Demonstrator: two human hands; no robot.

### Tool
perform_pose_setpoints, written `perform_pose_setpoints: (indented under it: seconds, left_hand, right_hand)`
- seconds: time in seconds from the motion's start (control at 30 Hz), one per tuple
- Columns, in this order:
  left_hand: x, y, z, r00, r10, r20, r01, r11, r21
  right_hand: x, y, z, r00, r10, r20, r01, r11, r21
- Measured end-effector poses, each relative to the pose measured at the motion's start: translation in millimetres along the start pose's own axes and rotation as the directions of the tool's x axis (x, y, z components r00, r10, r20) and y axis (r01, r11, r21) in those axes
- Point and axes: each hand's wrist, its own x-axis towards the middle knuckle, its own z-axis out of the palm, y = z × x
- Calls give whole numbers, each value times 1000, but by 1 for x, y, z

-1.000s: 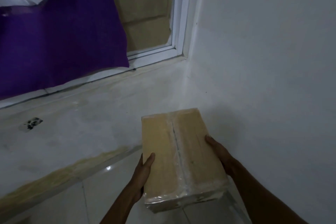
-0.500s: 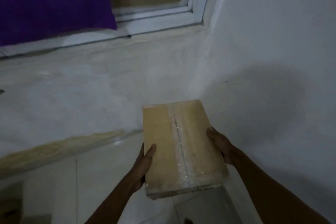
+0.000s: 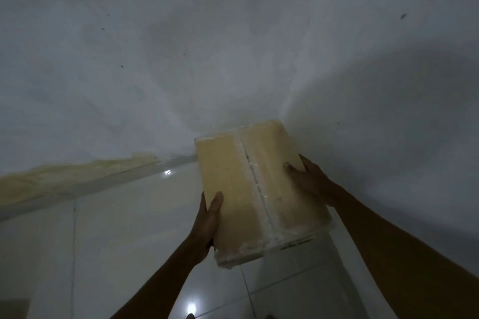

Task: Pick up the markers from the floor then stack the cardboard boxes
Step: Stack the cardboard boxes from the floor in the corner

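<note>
The left hand (image 3: 207, 217) was pressed against the left side of a cardboard box (image 3: 259, 189), with the thumb laid on the top face and the other fingers hidden under the box. The right hand (image 3: 309, 180) was closed on the right edge in the same way, thumb on top. The box was held in the air between both hands, in front of the person and above the floor (image 3: 116, 241), tilted so that its far end was higher. No writing or label could be read on it. The box was pale brown, wrapped in clear film, and a strip of clear tape (image 3: 255, 181) was seen along the middle of its top. Behind it a white wall (image 3: 233, 46) with small dark spots was seen, close to the far end of the box. The floor was of glossy light tiles.
</note>
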Motion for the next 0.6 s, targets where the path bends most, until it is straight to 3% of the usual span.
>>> perform_pose_setpoints:
  seconds: [0.33,0.6]
  left_hand:
    - [128,-65,4,997,69,19,-69,998,6]
    - [188,-95,13,995,99,-6,-99,993,-60]
  right_hand:
    - [107,92,44,997,-1,-71,1,1000,-5]
    - [150,127,70,988,-98,-116,61,957,-285]
